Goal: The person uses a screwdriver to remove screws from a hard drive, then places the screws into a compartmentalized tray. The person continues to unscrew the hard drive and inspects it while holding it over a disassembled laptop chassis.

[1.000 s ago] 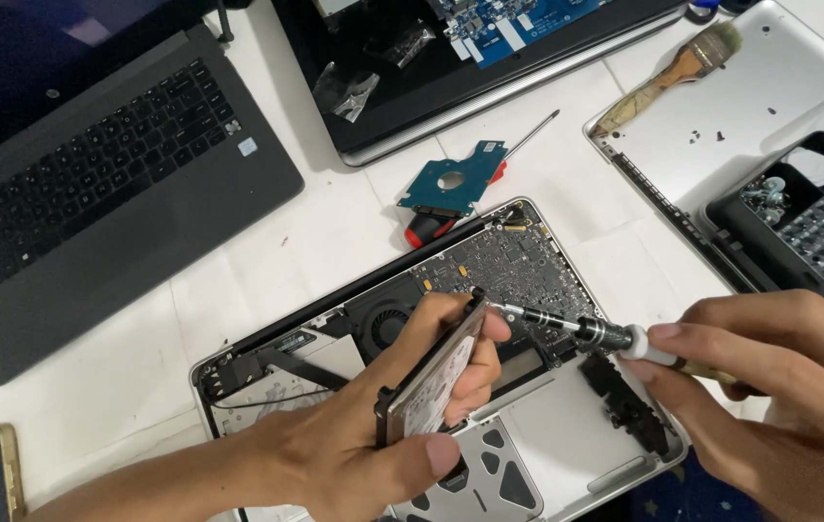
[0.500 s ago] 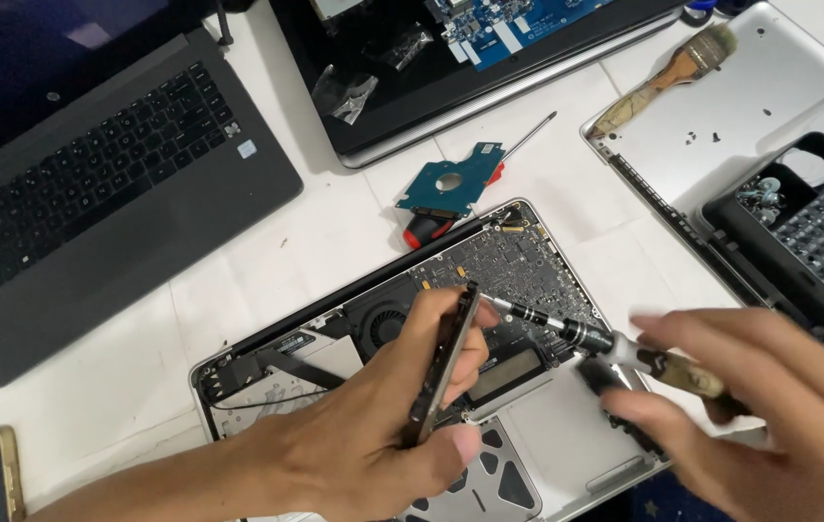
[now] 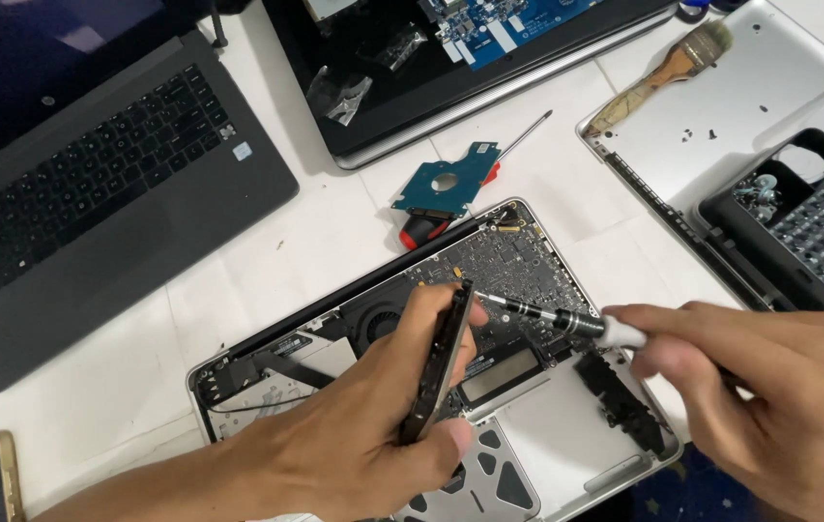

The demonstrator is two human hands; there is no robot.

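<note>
While only the head view is on hand, it shows the work plainly enough: the left hand (image 3: 354, 435) pinches a thin dark drive (image 3: 438, 362) by its long edges, thumb under the lower end and fingers (image 3: 431, 309) curled over the upper edge, holding it on edge and tilted above the middle of the opened silver laptop (image 3: 238, 372) that lies near the front edge of the tabletop (image 3: 334, 242). The right hand (image 3: 779, 406) is closed around the handle of a slim screwdriver (image 3: 552, 314), whose tip meets the upper end of the drive. Judging by its flat slab form, the drive looks light and stiff, yet likely fragile on its faces and connector, so a grip along the side rails, as now, seems safest; its smooth casing may slip if pinched loosely. Behind the open machine lie a small blue circuit board (image 3: 450, 184) and a red-handled screwdriver (image 3: 475, 188); a grey laptop (image 3: 102, 184) sits towards the left edge, a brush (image 3: 663, 72) and a black bit tray (image 3: 808, 232) towards the right.
</note>
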